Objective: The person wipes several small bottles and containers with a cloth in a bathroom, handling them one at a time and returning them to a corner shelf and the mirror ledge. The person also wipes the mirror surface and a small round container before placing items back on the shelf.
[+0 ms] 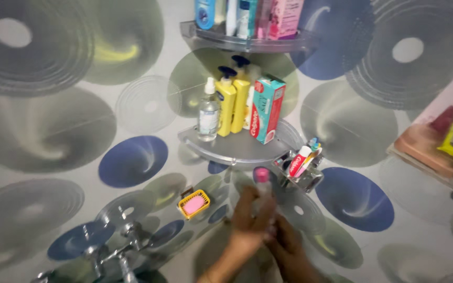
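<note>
Head view looks at a tiled bathroom corner patterned with grey and blue circles. Both hands meet low at about 6 o'clock of the frame, blurred by motion. The left hand (248, 222) wraps around a small clear bottle (262, 196) with a pink cap (261, 175) — the bottle stands nearly upright, its cap poking up above the fingers. The right hand (289, 246) sits just beside it at 4 o'clock of the left, touching the bottle's lower part; whether its grip is clenched or loose I cannot tell.

Above the hands, at 12 o'clock, a glass corner shelf (237, 149) carries a clear pump bottle (208, 112), two yellow pump bottles (233, 105) and a teal and red toothpaste box (267, 109). A second shelf (200, 32) higher up holds more bottles. Just at 1 o'clock of the cap, a small rack (310, 178) holds tubes and brushes. At 9 o'clock — a yellow soap dish (194, 204) with a pink bar. Chrome taps (121, 246) sit at 8 o'clock.
</note>
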